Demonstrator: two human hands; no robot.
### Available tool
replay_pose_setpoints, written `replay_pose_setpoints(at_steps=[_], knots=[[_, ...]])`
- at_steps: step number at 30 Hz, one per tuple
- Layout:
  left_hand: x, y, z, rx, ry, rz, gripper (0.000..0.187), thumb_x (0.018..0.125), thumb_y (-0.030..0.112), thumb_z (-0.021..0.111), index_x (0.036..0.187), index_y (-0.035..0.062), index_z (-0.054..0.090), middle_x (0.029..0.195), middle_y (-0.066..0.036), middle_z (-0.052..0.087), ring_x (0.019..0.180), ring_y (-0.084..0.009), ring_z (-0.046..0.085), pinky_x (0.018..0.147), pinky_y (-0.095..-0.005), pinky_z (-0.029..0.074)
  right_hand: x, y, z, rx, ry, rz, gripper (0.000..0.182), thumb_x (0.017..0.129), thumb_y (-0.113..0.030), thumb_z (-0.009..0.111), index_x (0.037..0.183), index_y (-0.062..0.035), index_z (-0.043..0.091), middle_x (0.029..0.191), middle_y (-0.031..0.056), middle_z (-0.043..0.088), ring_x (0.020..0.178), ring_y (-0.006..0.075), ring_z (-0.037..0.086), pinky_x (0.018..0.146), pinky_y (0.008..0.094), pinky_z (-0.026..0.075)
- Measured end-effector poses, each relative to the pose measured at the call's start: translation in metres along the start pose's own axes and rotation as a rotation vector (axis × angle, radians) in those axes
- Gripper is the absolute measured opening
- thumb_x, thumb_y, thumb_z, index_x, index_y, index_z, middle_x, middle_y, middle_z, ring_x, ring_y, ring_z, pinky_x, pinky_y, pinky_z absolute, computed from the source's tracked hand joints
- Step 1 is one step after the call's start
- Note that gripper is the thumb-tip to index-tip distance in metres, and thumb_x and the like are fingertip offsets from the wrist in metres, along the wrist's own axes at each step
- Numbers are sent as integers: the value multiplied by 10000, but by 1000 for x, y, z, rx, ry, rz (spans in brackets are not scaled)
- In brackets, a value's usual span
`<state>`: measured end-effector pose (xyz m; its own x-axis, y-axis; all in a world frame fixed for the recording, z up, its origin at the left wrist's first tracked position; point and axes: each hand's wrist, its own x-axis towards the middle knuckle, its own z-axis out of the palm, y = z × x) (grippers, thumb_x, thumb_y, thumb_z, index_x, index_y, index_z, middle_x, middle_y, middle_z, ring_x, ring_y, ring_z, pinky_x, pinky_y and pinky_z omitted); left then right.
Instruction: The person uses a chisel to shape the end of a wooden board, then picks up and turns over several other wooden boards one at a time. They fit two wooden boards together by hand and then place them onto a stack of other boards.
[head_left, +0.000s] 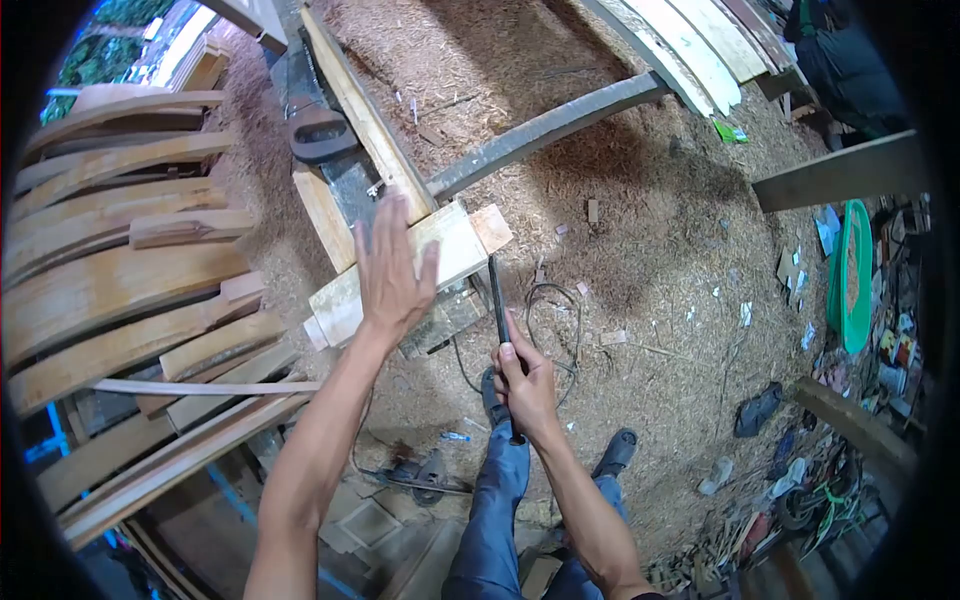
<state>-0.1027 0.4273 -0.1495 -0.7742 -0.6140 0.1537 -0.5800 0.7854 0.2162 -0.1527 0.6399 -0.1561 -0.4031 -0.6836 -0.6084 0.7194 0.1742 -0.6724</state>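
My left hand (395, 275), fingers spread, rests over a pale wooden block (455, 250) lying across the end of a bench. A small wood piece (491, 228) sticks out past the block's right end. In my right hand (527, 385) is a thin black metal bar (500, 300), gripped near its lower end. The bar's upper tip is close to the block's right end; whether it touches cannot be made out. Behind the left hand, a long wooden strip (365, 120) and a handsaw (322, 135) with a dark handle lie along the bench.
Curved boards (120, 280) are stacked on the left. A grey beam (550, 135) runs from the bench to more planks (690, 50) at upper right. A cable (577, 335) loops over the shaving-covered ground. A green basin (852, 290) stands far right, near a person's dark clothing (850, 75).
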Motion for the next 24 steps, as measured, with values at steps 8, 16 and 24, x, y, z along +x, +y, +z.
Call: replay_pose_setpoints(at_steps=[8,16,24], knots=[[-4,2,12,68,76,-175,572,945,328,385,1341,-84,391,1409,-252,391,1341,-366,334,1136,-477,159,0,3,-9,-370,68,-206,433,991,-282,472,1397,-136,439,684,-47,432,597,50,384,550,228,360],[1,-4,21,55,68,-158,599,941,384,383,1260,-115,478,1366,-296,422,1296,-405,390,1100,-466,251,18,4,-37,-408,94,-213,427,958,-336,516,1301,-82,535,819,87,666,674,74,523,643,255,445],[-2,-5,19,90,84,-122,600,955,389,413,1216,-145,492,1263,-336,489,1223,-427,454,1062,-408,323,24,-5,-37,-401,0,-252,395,931,-322,559,1239,-77,585,918,183,694,859,117,614,790,282,471]])
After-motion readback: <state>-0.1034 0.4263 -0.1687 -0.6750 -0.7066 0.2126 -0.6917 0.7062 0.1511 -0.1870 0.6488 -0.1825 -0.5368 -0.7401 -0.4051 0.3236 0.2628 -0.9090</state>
